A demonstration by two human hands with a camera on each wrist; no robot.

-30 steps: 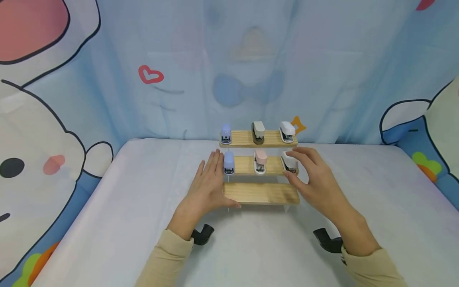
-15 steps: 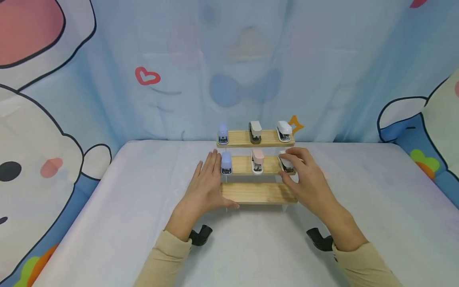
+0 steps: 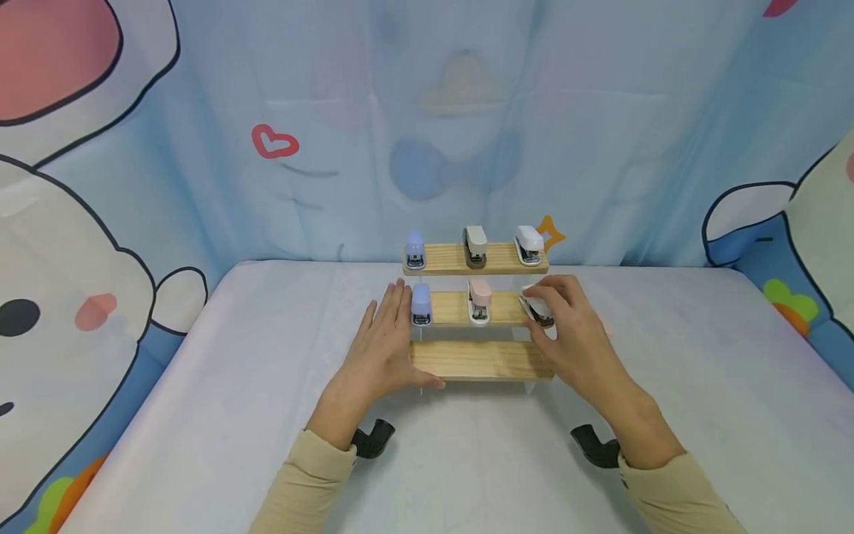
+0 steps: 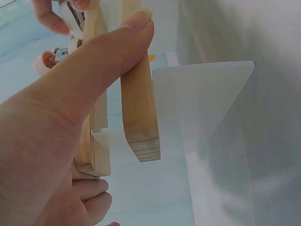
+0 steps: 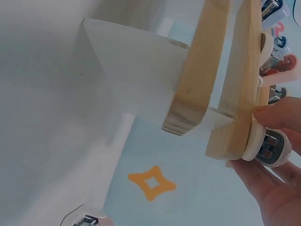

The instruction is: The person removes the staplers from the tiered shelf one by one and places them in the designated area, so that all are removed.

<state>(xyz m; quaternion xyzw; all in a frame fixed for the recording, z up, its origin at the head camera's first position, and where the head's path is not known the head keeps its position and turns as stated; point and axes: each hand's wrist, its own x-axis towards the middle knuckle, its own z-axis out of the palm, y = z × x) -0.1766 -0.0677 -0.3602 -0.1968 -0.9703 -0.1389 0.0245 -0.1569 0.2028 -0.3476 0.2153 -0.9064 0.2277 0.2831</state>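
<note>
At the right end of the middle shelf [image 3: 450,308], a flat plank of pale wood, I find the white stapler [image 5: 270,146], small and rounded with a dark metal front, sitting askew to its neighbours. The right hand [image 3: 580,337] pinches it between thumb and fingers. Opposite, the left hand [image 3: 383,348] lies with its fingers straight along the left side of the tiers, its thumb over the front edge of the lowest shelf [image 3: 480,361], another pale wooden plank; I read that as bracing. The step in hand looks to me like squaring up the stapler, and the next move probably calls for a slight turn of the right fingers, then a gentle release.

I see no boxes or bins; the shelves do the holding. The middle one also bears a lilac stapler [image 3: 421,302] and a pink-topped, white-based stapler [image 3: 479,293]. On the wooden top shelf [image 3: 442,258] stand a second lilac stapler [image 3: 415,248], a grey-beige stapler [image 3: 476,241] and a second white stapler [image 3: 530,241].
</note>
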